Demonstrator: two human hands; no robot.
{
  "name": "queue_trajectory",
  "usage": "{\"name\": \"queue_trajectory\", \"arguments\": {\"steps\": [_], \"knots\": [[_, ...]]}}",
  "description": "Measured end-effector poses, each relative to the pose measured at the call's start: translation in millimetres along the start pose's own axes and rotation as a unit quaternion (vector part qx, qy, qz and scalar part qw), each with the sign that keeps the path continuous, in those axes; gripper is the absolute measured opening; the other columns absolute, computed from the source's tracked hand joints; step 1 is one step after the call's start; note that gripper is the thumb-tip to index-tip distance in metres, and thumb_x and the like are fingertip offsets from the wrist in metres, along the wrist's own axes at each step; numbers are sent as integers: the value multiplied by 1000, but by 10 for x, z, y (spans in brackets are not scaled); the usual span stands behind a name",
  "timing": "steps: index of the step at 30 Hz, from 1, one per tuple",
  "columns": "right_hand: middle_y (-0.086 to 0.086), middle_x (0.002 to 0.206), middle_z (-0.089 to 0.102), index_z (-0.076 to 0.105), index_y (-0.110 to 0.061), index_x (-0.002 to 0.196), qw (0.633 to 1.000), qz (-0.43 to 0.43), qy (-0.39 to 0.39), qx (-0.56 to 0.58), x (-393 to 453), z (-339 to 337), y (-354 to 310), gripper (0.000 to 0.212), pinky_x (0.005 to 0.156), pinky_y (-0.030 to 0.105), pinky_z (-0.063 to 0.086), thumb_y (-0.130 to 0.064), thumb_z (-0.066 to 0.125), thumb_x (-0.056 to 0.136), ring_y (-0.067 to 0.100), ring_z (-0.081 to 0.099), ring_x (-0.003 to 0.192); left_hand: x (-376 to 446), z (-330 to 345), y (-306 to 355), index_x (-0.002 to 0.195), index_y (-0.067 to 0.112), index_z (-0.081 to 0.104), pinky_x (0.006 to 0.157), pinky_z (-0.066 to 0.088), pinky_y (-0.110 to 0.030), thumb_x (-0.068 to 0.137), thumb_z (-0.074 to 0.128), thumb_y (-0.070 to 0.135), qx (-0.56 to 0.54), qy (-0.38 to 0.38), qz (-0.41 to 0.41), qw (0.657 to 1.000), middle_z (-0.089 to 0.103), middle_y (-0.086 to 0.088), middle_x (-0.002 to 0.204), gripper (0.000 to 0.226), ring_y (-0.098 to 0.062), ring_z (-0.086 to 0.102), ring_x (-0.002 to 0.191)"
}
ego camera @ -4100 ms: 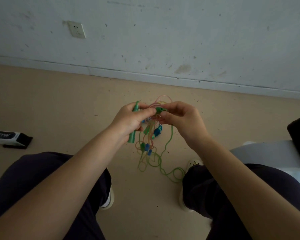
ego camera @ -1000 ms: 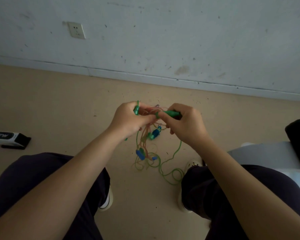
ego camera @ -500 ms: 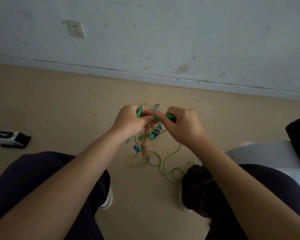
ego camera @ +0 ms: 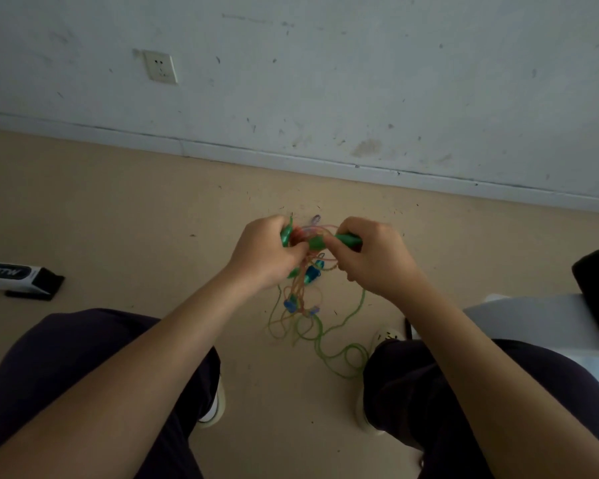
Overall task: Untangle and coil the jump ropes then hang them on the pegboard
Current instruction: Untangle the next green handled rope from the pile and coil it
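The floor (ego camera: 125, 216) carries the slack of the ropes (ego camera: 301, 305), which hang as one knot from the hands down between the person's knees. The green rope (ego camera: 343, 344) trails furthest, looping on the floor near the right shoe; thinner orange strands cross it, and small blue handles (ego camera: 312, 273) dangle in the middle. All of it looks light and limp, so a pull on a strand would likely tighten the knot rather than free it. The stiff green handles (ego camera: 347, 239) are the safer places to hold and feed back through the loops. The left hand (ego camera: 268, 252) grips one green handle together with bunched cord; the right hand (ego camera: 370, 259) pinches the other, both close together at the tangle's top.
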State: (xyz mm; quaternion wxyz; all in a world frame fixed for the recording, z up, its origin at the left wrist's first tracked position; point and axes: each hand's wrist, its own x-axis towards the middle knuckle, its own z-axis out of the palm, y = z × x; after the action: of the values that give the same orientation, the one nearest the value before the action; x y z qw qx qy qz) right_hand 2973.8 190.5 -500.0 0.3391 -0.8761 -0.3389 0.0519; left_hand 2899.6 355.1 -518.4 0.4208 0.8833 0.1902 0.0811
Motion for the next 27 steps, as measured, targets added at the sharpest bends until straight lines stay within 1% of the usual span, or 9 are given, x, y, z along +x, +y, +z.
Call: {"name": "queue_trajectory", "arguments": {"steps": [2, 4, 8, 13, 17, 20, 22, 24, 27], "knots": [[9, 70, 66, 68, -9, 86, 998, 18, -56, -1, 11, -63, 14, 22, 60, 43, 55, -25, 58, 97, 26, 63, 61, -19, 17, 1, 92, 14, 69, 68, 52, -29, 85, 77, 24, -7, 7, 22, 1000, 70, 3, 87, 15, -14, 65, 79], [7, 73, 67, 71, -13, 93, 996, 19, -90, -7, 14, -76, 15, 19, 61, 38, 53, -23, 56, 97, 23, 61, 62, -24, 22, 8, 88, 21, 68, 62, 44, -17, 83, 79, 23, -53, 8, 36, 998, 66, 11, 83, 13, 1, 59, 72], [-2, 76, 64, 70, -18, 99, 997, 9, -76, 20, 36, -95, 35, 18, 57, 26, 43, -30, 57, 98, 9, 53, 60, 16, -52, 9, 93, 29, 65, 54, 45, -10, 78, 83, 25, -156, -8, 28, 987, 66, 9, 90, 24, 7, 62, 66], [-13, 100, 71, 71, -26, 117, 991, -32, -101, 80, 2, -133, 70, 23, 76, 15, 49, -28, 59, 97, 1, 64, 88, 47, -159, -11, 123, 51, 63, 74, 56, -20, 77, 86, 33, -237, -154, 23, 959, 70, 17, 115, 55, -2, 69, 101], [-21, 106, 68, 64, -31, 124, 981, -51, -146, 120, -19, -193, 16, 27, 86, 16, 48, -22, 53, 101, -3, 64, 99, 39, -170, -30, 119, 43, 67, 58, 49, -9, 82, 83, 28, -254, -169, 52, 951, 74, 18, 96, 43, 0, 70, 80], [-30, 67, 61, 68, -7, 118, 976, -35, -157, 145, -7, -230, -18, 31, 65, 8, 43, -20, 44, 105, -11, 60, 66, 32, -163, -31, 109, 33, 70, 54, 46, -8, 85, 80, 25, -265, -119, 68, 954, 73, 19, 85, 28, 3, 67, 68], [-17, 49, 47, 64, 6, 95, 974, 11, -158, 161, 19, -243, 0, 41, 52, 16, 35, -26, 40, 106, -1, 44, 44, 24, -143, -27, 105, 30, 69, 52, 45, -7, 86, 79, 23, -263, -100, 72, 957, 71, 21, 78, 22, 4, 65, 63], [-11, 50, 42, 58, 5, 85, 970, 35, -162, 179, 32, -259, 26, 41, 49, 20, 32, -26, 41, 105, 2, 36, 43, 18, -119, -28, 102, 28, 69, 52, 44, -7, 86, 79, 21, -254, -95, 75, 960, 70, 22, 77, 20, 3, 66, 63], [-8, 62, 57, 63, 6, 93, 972, 24, -178, 149, 18, -270, 25, 30, 53, 16, 38, -16, 45, 104, 3, 46, 50, 14, -107, -30, 102, 29, 69, 52, 44, -7, 87, 78, 19, -221, -115, 86, 965, 71, 23, 78, 20, 3, 67, 65]]}}
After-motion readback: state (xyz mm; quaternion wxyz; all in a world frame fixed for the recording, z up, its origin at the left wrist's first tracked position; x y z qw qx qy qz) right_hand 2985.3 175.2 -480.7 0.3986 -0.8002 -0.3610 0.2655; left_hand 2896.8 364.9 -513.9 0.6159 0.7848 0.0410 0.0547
